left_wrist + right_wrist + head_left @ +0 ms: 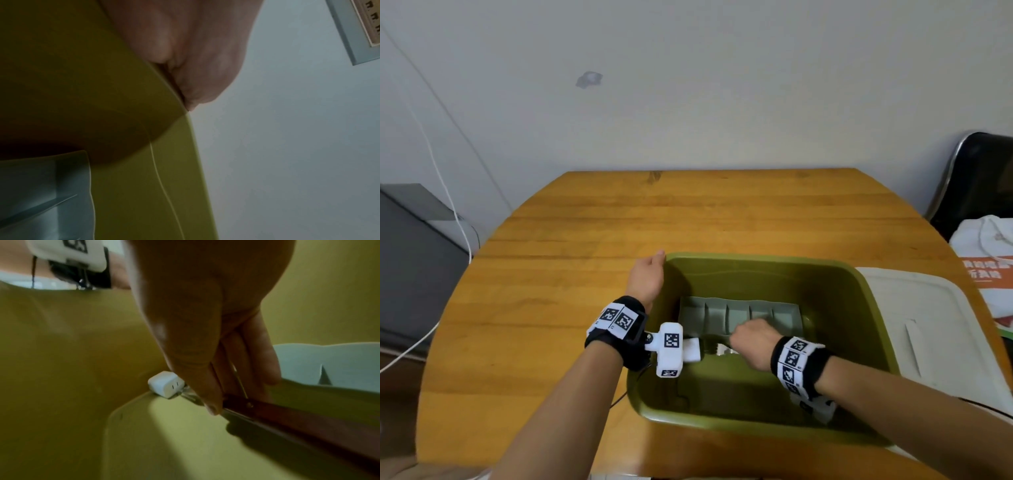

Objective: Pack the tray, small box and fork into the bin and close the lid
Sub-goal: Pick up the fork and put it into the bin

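Note:
An olive green bin [859, 308] stands on the wooden table. A grey-green tray [722, 315] with several compartments lies on its floor, also in the right wrist view [339, 363]. The small white box [693, 354] lies in the bin by its left wall, seen too from the right wrist [165, 384]. My right hand [736, 337] is down in the bin and pinches a fork [287, 418] by its brown handle, tines [722, 350] low beside the box. My left hand [650, 274] grips the bin's rim [174, 91] at the far left corner. Its fingers are hidden.
The white lid [928, 325] lies flat on the table right of the bin. A black chair [979, 178] with white and orange bags [983, 260] stands at the far right. A white cable [448, 205] hangs at the left beside a grey cabinet [414, 267].

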Demonstrator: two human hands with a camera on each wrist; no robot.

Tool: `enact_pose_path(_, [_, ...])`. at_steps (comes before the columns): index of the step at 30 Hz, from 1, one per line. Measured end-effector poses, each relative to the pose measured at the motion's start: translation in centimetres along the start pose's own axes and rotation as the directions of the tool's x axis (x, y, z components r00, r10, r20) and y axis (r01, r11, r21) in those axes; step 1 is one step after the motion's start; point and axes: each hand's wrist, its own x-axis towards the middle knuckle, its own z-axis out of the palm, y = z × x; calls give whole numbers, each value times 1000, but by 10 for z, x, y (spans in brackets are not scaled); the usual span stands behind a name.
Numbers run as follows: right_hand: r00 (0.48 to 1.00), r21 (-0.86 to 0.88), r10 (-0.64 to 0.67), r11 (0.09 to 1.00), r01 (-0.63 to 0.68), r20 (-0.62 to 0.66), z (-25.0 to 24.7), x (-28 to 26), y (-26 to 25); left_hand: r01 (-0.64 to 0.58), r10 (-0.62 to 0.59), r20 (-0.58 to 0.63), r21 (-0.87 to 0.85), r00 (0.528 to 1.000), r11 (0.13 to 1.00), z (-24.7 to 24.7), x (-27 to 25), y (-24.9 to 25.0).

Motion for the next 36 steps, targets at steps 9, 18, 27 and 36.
enact_pose_path(9, [999, -158, -19, 987, 23, 27, 20, 6, -11, 5, -4, 36, -18, 999, 1000, 0, -2, 2])
enact_pose_path(18, [998, 59, 37, 998, -34, -48, -1, -6, 2, -5, 5, 19, -27, 1000, 1000, -1, -1, 0])
enact_pose_path(27, [791, 746, 434, 664, 43, -432, -52, -93, 58, -65, 79, -24, 368, 997, 927, 7, 9, 5])
enact_pose_path(36, [478, 922, 788, 337, 192, -388, -41, -168, 108, -264, 150, 280, 433, 948, 862, 110, -23, 95])
